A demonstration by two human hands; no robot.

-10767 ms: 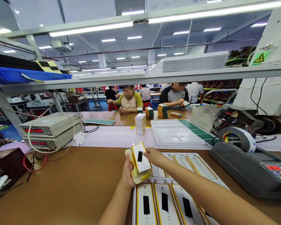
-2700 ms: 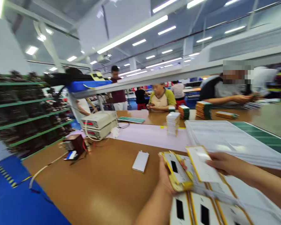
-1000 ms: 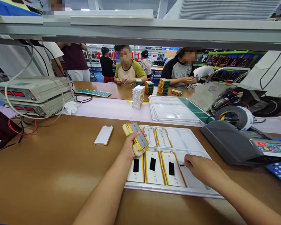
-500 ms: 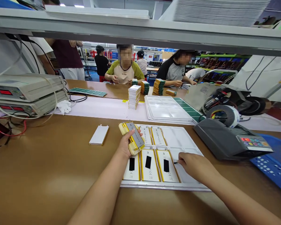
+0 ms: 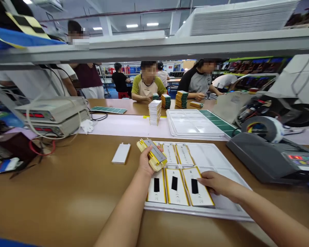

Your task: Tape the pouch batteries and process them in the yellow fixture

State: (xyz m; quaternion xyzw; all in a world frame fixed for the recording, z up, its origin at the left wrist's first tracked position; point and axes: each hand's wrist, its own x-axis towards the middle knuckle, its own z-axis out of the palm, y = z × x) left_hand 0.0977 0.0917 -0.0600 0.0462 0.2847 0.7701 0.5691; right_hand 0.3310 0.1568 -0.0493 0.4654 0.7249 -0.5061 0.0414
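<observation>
My left hand (image 5: 147, 161) is closed around a cream plastic holder (image 5: 156, 166) with a flat grey-faced, yellow-edged battery cell (image 5: 153, 151) in it, tilted over the left side of a white tray (image 5: 193, 213). My right hand (image 5: 216, 183) grips the right edge of a white battery cell (image 5: 199, 193) in the tray's front row, thumb by its black tape patch (image 5: 194, 186). Its other fingers are partly hidden. Two more taped cells, the middle one (image 5: 177, 193) among them, lie to its left. Behind them are white cells (image 5: 184, 154) without black patches.
A lone white cell (image 5: 121, 153) lies on the brown table to the left. A tape dispenser (image 5: 262, 157) stands right of the tray. Beyond are stacked white trays (image 5: 195, 123), a stack of cells (image 5: 155, 113) and metered instruments (image 5: 51, 109). A shelf beam (image 5: 144, 51) crosses overhead; people sit opposite.
My right hand has moved from beside the rightmost front cell onto its edge, and that cell now sits slightly askew. The left hand still holds the holder. The camera view has shifted.
</observation>
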